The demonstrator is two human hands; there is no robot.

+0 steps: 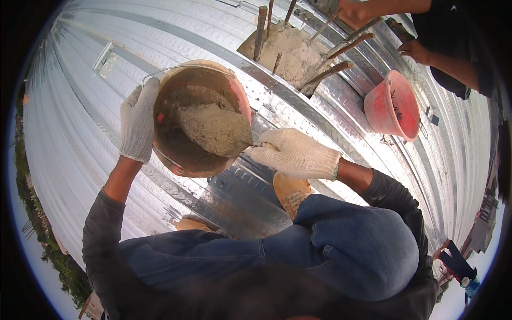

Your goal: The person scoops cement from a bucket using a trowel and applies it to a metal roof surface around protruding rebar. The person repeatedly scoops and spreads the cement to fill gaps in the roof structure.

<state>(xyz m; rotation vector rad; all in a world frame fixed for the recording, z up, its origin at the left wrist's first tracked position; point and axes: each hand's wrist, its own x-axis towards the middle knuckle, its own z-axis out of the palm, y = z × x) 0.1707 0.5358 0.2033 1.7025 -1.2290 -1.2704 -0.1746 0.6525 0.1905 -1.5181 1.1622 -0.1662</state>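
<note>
Blue-jeaned knees (341,245) closest below the lens, bent in a crouch, with tan boots (290,193) planted on a ribbed metal sheet (80,122). Dark long sleeves reaching up from the lower edge. Left hand (137,120) in a white knit glove, wrapped over the rim of a round bucket (200,118) on its left side, fingers curled and gripping. Bucket raised above the sheet and tipped toward the camera, reddish at the lip, smeared grey inside, wire handle arching over the far rim. Lump of wet grey mortar (216,129) lying inside, against the right wall. Right hand (296,154), also in a white glove, closed around a handle at the bucket's right edge; tool end buried in the mortar, so its kind not clear.

Beyond the bucket, a square opening in the sheet packed with the same grey mix (290,53), rusty steel bars (330,72) sticking up from it at angles. Second red bucket (393,105) lying tilted on the sheet to the right. Another person's bare hands (413,50) at the top right, one on a bar, dark clothing behind. Green plants along the far left edge.
</note>
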